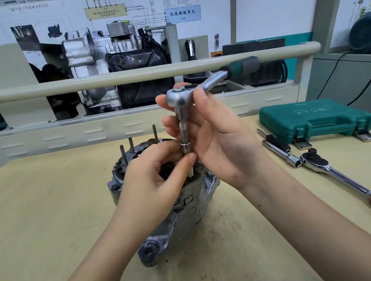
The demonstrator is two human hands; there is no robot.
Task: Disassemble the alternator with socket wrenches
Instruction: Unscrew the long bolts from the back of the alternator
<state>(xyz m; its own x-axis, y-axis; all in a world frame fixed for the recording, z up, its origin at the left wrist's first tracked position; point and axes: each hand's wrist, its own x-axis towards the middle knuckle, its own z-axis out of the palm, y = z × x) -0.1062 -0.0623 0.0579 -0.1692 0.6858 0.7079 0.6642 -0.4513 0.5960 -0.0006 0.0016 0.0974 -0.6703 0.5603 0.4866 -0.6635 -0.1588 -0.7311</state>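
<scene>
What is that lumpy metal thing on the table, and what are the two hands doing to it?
The picture comes from a camera worn on a person's head, looking down at their own hands. The lumpy grey thing is an alternator, a car part that makes electricity. It stands on a wooden table, and the person is taking it apart.

The right hand holds a socket wrench upright by its shaft and head; its green handle sticks out to the side. The left hand pinches the small socket at the bottom, steadying it over the alternator.

To the right lie a second wrench with a red handle, a silver extension bar and a closed green tool case.
</scene>
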